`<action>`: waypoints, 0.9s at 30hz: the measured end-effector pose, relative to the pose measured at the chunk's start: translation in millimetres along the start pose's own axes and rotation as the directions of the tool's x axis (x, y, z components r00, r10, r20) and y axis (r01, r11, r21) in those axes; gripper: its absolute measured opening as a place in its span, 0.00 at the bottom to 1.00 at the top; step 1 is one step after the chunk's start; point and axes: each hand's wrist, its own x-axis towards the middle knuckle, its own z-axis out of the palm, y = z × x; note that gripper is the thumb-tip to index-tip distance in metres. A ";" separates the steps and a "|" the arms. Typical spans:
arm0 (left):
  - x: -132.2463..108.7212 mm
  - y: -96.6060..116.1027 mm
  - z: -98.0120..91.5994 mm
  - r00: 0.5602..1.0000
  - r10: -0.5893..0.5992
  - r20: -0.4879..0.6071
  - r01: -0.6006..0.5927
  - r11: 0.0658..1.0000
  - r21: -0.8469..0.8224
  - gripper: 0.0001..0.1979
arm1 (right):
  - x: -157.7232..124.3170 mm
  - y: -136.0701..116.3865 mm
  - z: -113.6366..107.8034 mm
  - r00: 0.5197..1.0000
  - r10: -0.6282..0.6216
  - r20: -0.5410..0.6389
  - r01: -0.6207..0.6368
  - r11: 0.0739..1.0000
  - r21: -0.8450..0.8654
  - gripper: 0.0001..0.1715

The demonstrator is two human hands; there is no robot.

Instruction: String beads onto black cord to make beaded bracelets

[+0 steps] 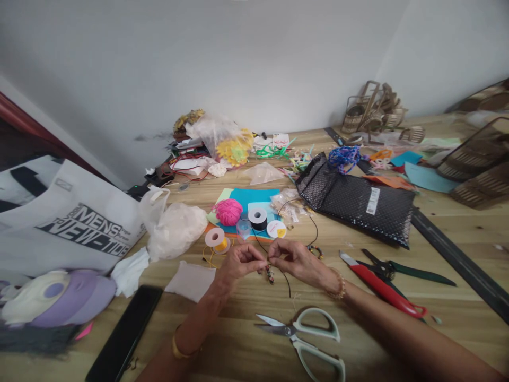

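A phone [125,334] lies far left. The left hand [238,263] pinches a black cord [287,284] strung with what may be beads [270,275], above the table [437,297]. The right hand [297,259] pinches it too. Scissors [306,337] lie near, red pliers [384,289] rightward.

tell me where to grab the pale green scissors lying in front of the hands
Probably by the handle loops, coming from the right near side. The scissors lie flat with blades slightly open and tips pointing left, so the loops face the right hand. Both it and the left hand pinch the black cord.
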 end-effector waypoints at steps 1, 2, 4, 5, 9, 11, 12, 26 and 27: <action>0.0 0.1 0.2 1.000 -0.005 0.007 0.005 1.000 0.002 0.15 | 0.0 -0.1 0.1 1.000 0.005 0.005 -0.005 1.000 0.011 0.06; 0.1 0.0 0.4 1.000 -0.008 0.012 0.008 1.000 0.002 0.15 | -0.1 -1.2 -0.1 1.000 0.007 0.010 -0.007 1.000 0.018 0.06; 0.3 -0.7 0.3 1.000 -0.010 0.022 0.010 1.000 -0.001 0.15 | -0.2 -5.3 -1.1 1.000 0.007 0.017 -0.007 1.000 0.019 0.06; 0.5 -1.4 0.1 1.000 -0.007 0.024 0.007 1.000 0.000 0.15 | -0.3 -7.7 -1.8 1.000 0.008 0.025 -0.008 1.000 0.016 0.06; 1.1 -4.8 -1.8 1.000 0.004 0.021 -0.004 1.000 0.013 0.14 | -0.6 -14.3 -3.6 0.999 0.009 0.051 -0.008 1.000 -0.013 0.08; 1.5 -6.5 -3.0 1.000 0.008 0.023 -0.008 1.000 0.019 0.14 | -0.7 -15.4 -3.5 0.999 0.005 0.050 -0.003 0.999 -0.044 0.09; 1.8 -7.1 -3.5 1.000 0.008 0.024 -0.009 1.000 0.025 0.14 | -0.8 -15.6 -3.3 0.999 0.002 0.047 0.001 0.998 -0.058 0.09; 1.8 -5.6 -2.0 1.000 0.013 0.006 -0.013 0.999 0.033 0.16 | -1.0 -15.0 -4.1 0.998 0.031 0.062 -0.026 0.996 -0.080 0.10; 2.0 -5.8 -2.1 1.000 0.013 0.008 -0.014 1.000 0.027 0.16 | -1.0 -15.1 -4.6 0.997 0.040 0.060 -0.034 0.996 -0.087 0.10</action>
